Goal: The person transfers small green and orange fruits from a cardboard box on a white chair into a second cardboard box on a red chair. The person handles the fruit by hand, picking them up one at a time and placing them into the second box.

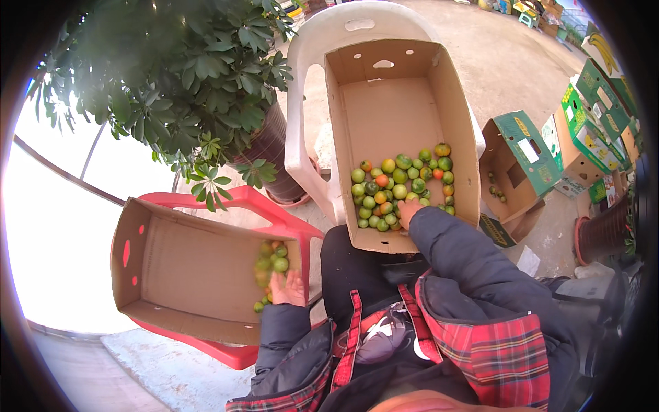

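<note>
A cardboard box (391,110) stands before me with many small green and orange tomatoes (399,191) gathered at its near end. Into that pile reaches my right hand (410,211), fingertips down among the fruit; whether it grips a tomato is hidden. To the left, a second cardboard box (190,268) holds a smaller group of tomatoes (280,264) at its right end. Over this end is my left hand (289,289), palm showing, fingers apart and nothing in it. Some tomatoes just beyond its fingers look blurred.
The front box rests on a white plastic chair (311,139), the left one on a red plastic chair (247,203). A leafy potted plant (226,77) rises between them. Right stands a green carton (525,149) with a few tomatoes, beside stacked cartons (587,139) and a plant pot (602,237).
</note>
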Demonstrator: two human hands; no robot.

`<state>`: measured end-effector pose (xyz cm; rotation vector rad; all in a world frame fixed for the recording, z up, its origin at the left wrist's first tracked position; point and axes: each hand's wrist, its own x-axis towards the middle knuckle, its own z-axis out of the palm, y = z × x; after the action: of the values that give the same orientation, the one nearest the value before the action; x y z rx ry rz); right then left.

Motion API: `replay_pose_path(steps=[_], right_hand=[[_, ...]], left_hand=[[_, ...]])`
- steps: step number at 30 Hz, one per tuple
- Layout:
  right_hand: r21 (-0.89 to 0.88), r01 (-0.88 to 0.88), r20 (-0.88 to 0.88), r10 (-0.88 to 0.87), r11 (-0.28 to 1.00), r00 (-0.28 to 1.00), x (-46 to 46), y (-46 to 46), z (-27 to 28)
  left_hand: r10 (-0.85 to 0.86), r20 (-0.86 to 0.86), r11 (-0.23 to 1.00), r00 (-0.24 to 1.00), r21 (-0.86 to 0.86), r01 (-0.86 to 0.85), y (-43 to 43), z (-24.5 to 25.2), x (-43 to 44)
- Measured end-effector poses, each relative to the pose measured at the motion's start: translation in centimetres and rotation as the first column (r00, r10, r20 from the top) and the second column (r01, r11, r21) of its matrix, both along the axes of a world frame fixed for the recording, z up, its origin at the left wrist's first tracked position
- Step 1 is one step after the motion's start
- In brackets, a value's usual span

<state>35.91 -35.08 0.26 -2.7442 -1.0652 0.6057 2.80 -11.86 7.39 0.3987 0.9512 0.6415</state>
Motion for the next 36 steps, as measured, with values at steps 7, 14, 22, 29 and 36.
replay_pose_path(steps=[7, 14, 22, 29, 36], right_hand=[[0.089, 0.037, -0.077, -0.03, 0.995, 0.997, 0.1, 0.5, 0.3], [0.09, 0.076, -0.042, -0.072, 0.993, 0.997, -0.1, 0.1, -0.2], [0.111, 0.128, -0.159, -0.109, 0.986, 0.981, -0.1, -0.1, 1.8], [0.706, 0.017, -0.214, 0.19, 0.708, 0.958, -4.2, 2.7, 6.6], [0.699, -0.072, -0.286, 0.371, 0.711, 0.883, -7.5, 4.9, 10.9]], left_hand=[[-0.114, -0.059, 0.993, 0.992, 0.009, 0.115, -1.7, -0.4, 0.6], [-0.186, -0.05, 0.983, 0.981, 0.002, 0.186, -1.6, -0.6, 0.8], [-0.314, -0.003, 0.949, 0.949, 0.003, 0.314, -1.7, -1.9, 0.9], [-0.516, 0.064, 0.856, 0.854, 0.016, 0.516, -3.9, -0.7, 2.6], [-0.661, 0.258, 0.723, 0.705, -0.034, 0.69, -4.6, 2.2, 2.1]])
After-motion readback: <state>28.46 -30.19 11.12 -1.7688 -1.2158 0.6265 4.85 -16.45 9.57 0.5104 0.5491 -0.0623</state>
